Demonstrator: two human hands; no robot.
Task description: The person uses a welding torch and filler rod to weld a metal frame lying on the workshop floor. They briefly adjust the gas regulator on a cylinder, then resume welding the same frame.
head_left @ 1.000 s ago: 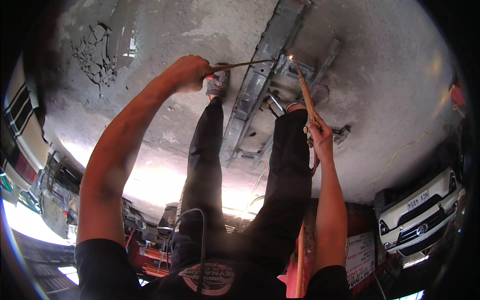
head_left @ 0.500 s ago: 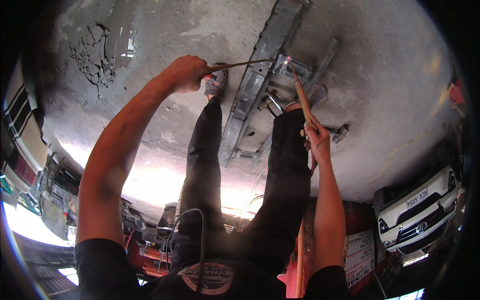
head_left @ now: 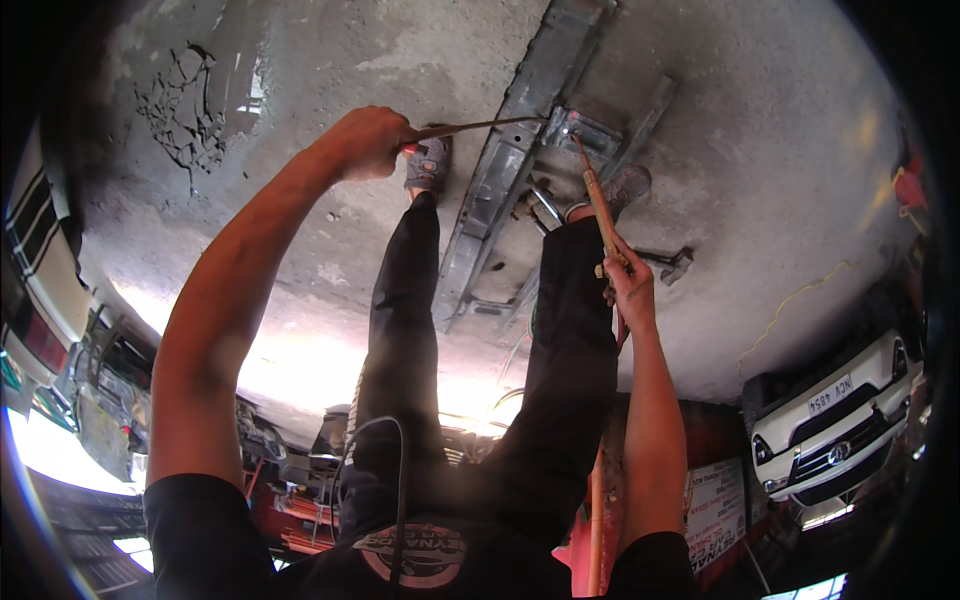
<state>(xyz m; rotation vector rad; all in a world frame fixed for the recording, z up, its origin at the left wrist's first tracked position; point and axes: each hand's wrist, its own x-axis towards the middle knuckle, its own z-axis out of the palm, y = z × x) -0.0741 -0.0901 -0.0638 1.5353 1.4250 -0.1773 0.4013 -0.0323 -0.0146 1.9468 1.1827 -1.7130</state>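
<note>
My left hand [head_left: 365,145] is closed round the near end of a long, thin, dark metal tool [head_left: 480,126] with a red part by my fingers. Its slightly bent tip rests at the edge of a grey metal rail [head_left: 497,185] on the floor. My right hand [head_left: 632,278] grips a brass gas torch [head_left: 597,195] by its valve end. The torch's nozzle points at a small box-shaped bracket [head_left: 597,137] beside the rail, with a faint reddish glow at the tip. Whether the nozzle touches the metal I cannot tell.
My shoes [head_left: 428,165] straddle the rail. A hammer-like tool [head_left: 675,264] lies right of my right leg. A narrower metal strip [head_left: 650,120] runs beyond the bracket. Black scraps [head_left: 185,120] lie far left. A white vehicle [head_left: 835,430] stands at right; a yellow cord [head_left: 790,305] crosses the floor.
Both hands keep their grips and nearly the same places. The torch's nozzle has shifted slightly along the bracket, and the bright spot at its tip looks dimmer. The whole view has moved a little.
</note>
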